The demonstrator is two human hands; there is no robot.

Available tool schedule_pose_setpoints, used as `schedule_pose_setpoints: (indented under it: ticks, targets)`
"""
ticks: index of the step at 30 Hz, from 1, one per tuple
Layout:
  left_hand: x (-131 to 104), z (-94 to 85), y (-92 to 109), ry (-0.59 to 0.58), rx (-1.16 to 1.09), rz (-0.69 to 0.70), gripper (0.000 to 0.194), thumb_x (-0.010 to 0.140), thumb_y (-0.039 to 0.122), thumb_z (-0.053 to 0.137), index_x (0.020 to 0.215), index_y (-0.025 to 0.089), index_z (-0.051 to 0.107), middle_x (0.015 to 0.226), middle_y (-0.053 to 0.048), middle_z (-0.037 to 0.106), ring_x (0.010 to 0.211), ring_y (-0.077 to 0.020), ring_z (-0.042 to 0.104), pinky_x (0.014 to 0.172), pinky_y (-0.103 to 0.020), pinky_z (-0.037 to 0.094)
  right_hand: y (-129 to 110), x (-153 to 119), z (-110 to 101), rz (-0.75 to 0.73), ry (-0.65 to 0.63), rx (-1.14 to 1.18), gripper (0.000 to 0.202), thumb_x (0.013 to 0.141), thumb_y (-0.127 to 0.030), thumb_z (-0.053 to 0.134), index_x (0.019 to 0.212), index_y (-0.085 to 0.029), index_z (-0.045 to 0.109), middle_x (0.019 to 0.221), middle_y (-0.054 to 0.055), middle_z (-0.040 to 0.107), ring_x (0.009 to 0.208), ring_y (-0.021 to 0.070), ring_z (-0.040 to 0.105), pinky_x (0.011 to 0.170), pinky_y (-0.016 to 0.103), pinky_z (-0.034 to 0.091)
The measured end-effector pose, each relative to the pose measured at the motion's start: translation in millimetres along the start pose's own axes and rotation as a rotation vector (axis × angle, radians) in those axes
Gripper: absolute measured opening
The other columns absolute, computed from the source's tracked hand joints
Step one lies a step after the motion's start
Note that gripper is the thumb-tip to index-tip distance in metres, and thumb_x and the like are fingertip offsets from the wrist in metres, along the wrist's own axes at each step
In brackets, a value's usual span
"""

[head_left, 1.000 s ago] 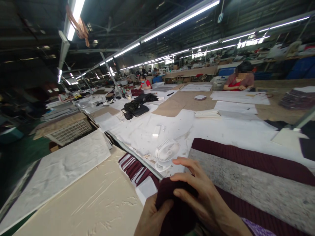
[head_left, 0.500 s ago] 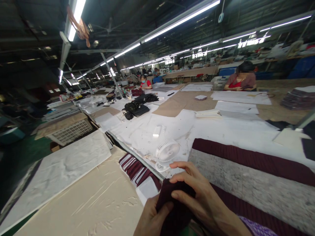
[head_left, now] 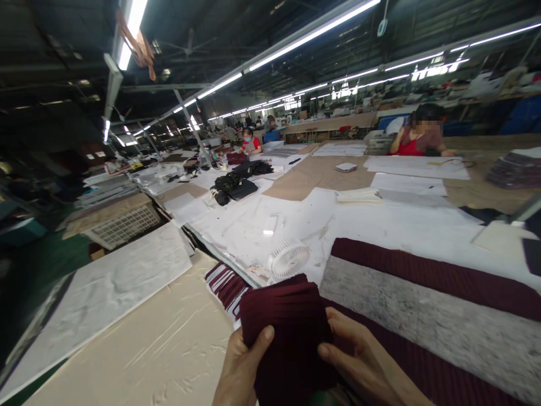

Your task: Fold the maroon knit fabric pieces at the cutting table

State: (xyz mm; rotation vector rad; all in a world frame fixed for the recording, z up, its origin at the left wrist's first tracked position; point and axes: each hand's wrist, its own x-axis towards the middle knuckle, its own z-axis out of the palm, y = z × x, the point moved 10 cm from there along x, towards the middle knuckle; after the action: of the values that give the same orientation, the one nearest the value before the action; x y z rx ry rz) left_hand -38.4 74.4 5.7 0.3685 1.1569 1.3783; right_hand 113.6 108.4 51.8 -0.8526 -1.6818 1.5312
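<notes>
A stack of dark maroon fabric pieces (head_left: 287, 332) is held up at the bottom centre, over the table edge. My left hand (head_left: 245, 361) grips its left side, thumb on the front face. On the right side, my right hand (head_left: 359, 355) pinches the edge, with the thumb in front and the fingers partly hidden behind. Just beyond the stack stands a small white fan (head_left: 289, 258). A row of folded maroon and white pieces (head_left: 226, 287) lies left of the stack. To the right, maroon ribbed fabric (head_left: 422, 270) lies beside a grey mottled strip (head_left: 401, 304).
A cream-covered surface (head_left: 160, 332) is at the lower left, with a plastic crate (head_left: 127, 225) beyond. Black cloth items (head_left: 236, 183) lie on the white table (head_left: 236, 225). A person in red (head_left: 416, 138) sits across at the right, another (head_left: 252, 144) farther back.
The maroon stack has been turned and spread flat towards the camera, and shows a wide face. My right hand has moved from its top to its right side. The person at right has shifted posture.
</notes>
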Motion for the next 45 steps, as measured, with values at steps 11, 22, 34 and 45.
schedule_pose_setpoints:
  ticks: [11,22,34,45]
  targets:
    - [0,17.2,-13,-0.095,-0.043,-0.017,0.027,0.061,0.027,0.079,0.085,0.014,0.073,0.078,-0.009,0.075,0.084,-0.0272,0.069,0.085,-0.039,0.052,38,-7,-5,0.143,0.218,0.249,0.039,0.081,-0.045,0.062,0.111,-0.02,0.067,0.099,0.007,0.07,0.095,0.0277,0.062,0.079,0.035,0.052]
    - [3,36.1,25,-0.298,-0.005,0.13,0.024,0.079,0.028,0.064,0.102,0.022,0.07,0.098,-0.006,0.073,0.101,-0.0223,0.064,0.096,-0.037,0.045,38,-12,-13,0.181,0.34,0.246,0.034,0.077,-0.045,0.065,0.101,-0.02,0.071,0.092,0.006,0.071,0.087,0.0252,0.063,0.075,0.031,0.052]
    - [9,29.4,31,-0.242,-0.093,0.05,0.029,0.085,0.029,0.053,0.096,0.01,0.072,0.092,-0.009,0.074,0.107,-0.0262,0.06,0.1,-0.037,0.042,29,-8,-14,0.107,0.195,-0.154,0.028,0.085,-0.046,0.053,0.076,-0.02,0.059,0.077,0.003,0.06,0.076,0.0214,0.06,0.067,0.026,0.05]
    - [10,21.4,26,-0.216,-0.099,0.036,0.031,0.086,0.03,0.051,0.097,0.01,0.072,0.086,-0.01,0.074,0.106,-0.0267,0.061,0.098,-0.037,0.042,20,-11,-9,0.103,0.137,-0.167,0.029,0.085,-0.046,0.052,0.079,-0.02,0.062,0.078,0.002,0.061,0.075,0.0207,0.06,0.069,0.027,0.051]
